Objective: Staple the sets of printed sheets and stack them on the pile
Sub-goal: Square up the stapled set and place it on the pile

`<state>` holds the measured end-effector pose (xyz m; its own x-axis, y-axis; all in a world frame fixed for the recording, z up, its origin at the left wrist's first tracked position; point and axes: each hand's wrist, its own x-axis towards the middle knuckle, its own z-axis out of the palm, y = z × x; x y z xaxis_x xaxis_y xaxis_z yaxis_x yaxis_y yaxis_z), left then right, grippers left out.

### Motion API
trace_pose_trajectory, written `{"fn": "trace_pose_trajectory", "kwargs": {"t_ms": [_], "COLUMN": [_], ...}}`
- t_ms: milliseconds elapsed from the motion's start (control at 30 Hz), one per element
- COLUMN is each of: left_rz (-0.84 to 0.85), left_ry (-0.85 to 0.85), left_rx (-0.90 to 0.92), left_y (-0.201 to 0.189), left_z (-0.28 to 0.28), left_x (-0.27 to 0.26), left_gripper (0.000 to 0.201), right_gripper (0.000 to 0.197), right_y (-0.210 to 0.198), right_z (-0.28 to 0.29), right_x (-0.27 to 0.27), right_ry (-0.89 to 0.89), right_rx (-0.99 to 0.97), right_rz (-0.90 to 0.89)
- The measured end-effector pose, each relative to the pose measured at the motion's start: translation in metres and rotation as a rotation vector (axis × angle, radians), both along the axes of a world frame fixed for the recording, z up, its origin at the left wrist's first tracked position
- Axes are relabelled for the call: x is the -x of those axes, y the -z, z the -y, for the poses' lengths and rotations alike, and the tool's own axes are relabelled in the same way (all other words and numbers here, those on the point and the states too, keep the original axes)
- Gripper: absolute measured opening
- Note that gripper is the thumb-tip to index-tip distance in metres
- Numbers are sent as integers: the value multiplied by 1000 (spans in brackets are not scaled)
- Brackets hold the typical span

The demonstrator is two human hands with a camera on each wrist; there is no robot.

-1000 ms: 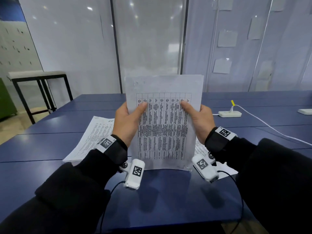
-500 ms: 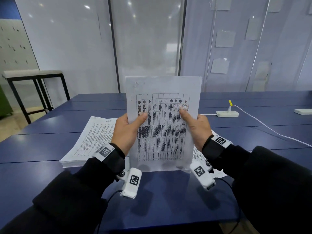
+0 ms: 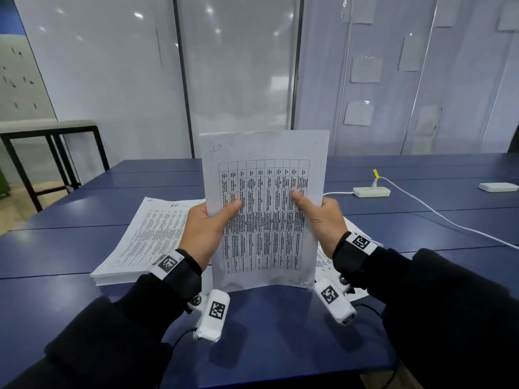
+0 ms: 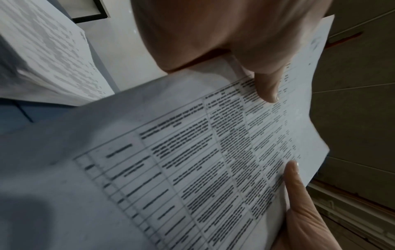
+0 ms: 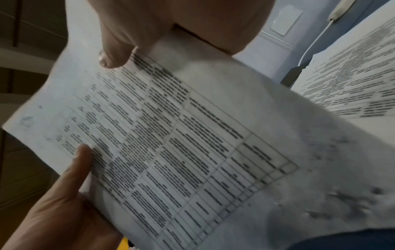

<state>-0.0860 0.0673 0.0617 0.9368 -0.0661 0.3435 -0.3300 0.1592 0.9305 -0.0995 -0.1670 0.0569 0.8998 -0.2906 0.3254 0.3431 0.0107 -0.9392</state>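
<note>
While both hands, left hand [image 3: 209, 230] and right hand [image 3: 323, 220], keep pinching the set of printed sheets [image 3: 264, 209] upright, its bottom edge has dropped onto the bench [image 3: 266, 332] between them—squaring up, unstapled yet.

Black sleeves [image 3: 98, 327], black wristbands [image 3: 179, 272] with white coded tags, white wrist cameras [image 3: 213, 318].

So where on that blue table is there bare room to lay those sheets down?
Bare table lies before the held sheets, and left of the paper pile. Behind both hands, printed papers crowd it.
</note>
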Motion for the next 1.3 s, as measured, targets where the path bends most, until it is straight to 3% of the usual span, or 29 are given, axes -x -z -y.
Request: {"fn": "trace_pose_trajectory", "kwargs": {"t_ms": [300, 400, 567, 833, 967, 1033, 1133, 1300], "left_rz": [4, -10, 15, 57, 80, 86, 16, -215], "left_ry": [-53, -93, -149, -211, -278, -290, -307, -254], "left_rx": [-55, -3, 4, 5, -27, -51, -111, -193], "left_y": [2, 1, -4, -4, -3, -2, 1, 18], "left_z": [-1, -5, -24, -73, -112, -131, -161, -193], "left_x": [0, -3, -9, 1, 7, 9, 9, 15], "left_gripper": [25, 22, 12, 9, 10, 12, 9, 17], "right_gripper": [11, 16, 23, 9, 10, 29, 54, 51], "right_y": [6, 10, 25, 21, 23, 19, 17, 31], "right_z": [-2, 1, 15, 12, -4, -17, -41, -86], "right_x": [5, 8, 14, 3, -38, -63, -100, -124], "right_ry": [-49, -149, -332, -483, -255, -190, -244, -428], "right_rx": [-41, 19, 345, 638, 949, 1200, 1500, 1810], "right_rz": [-3, -114, -356, -443, -251, -163, -150, -229]}}
